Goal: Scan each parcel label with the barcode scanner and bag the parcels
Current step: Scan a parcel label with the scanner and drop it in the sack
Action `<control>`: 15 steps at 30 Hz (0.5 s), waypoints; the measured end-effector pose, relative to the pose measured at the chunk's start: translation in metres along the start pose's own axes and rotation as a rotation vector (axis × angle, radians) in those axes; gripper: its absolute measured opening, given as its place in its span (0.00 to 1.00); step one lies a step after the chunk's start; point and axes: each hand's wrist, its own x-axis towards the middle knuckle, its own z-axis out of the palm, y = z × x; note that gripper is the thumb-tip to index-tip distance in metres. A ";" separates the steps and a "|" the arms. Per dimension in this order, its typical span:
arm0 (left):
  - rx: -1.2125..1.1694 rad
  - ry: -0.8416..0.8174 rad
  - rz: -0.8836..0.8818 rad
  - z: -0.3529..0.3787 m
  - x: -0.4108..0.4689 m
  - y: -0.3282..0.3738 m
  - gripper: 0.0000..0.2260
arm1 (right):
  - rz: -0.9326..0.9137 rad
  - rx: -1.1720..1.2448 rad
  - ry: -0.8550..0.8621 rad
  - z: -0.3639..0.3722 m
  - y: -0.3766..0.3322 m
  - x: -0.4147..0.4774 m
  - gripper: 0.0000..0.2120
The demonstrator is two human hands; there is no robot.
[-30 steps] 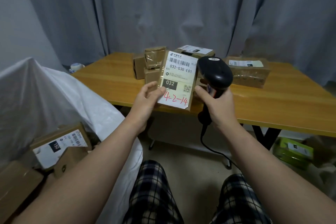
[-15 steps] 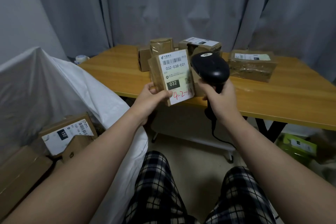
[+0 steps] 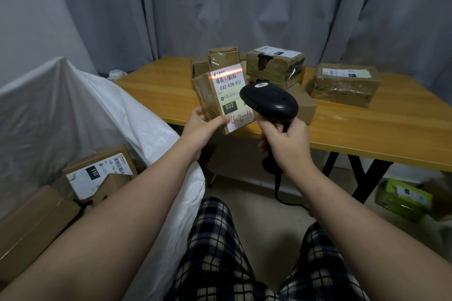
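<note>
I saw the left grip (image 3: pixel 204 127) curled round the lower corner of the parcel (image 3: pixel 210 98), thumb pressed on its label (image 3: pixel 230 91), holding it up above the near edge of the counter (image 3: pixel 367 127). The parcel stood on its long axis, nearly upright, its top leaning a little left and its label facing me. The right grip (image 3: pixel 287 144) was wrapped round the handle of the barcode scanner (image 3: pixel 271 102). The handle ran downward and the head aimed up and away at the label. A red scan line (image 3: pixel 226 73) lay across the barcode's top. The white bag (image 3: pixel 97 110) sat beside my left arm.
</note>
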 end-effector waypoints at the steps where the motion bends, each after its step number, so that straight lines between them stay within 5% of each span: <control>1: -0.003 0.003 0.001 -0.001 0.000 -0.001 0.32 | 0.003 0.010 0.001 0.000 0.000 0.000 0.06; 15: -0.026 0.046 -0.024 0.001 -0.002 0.000 0.28 | 0.013 -0.016 -0.030 0.000 0.004 -0.003 0.06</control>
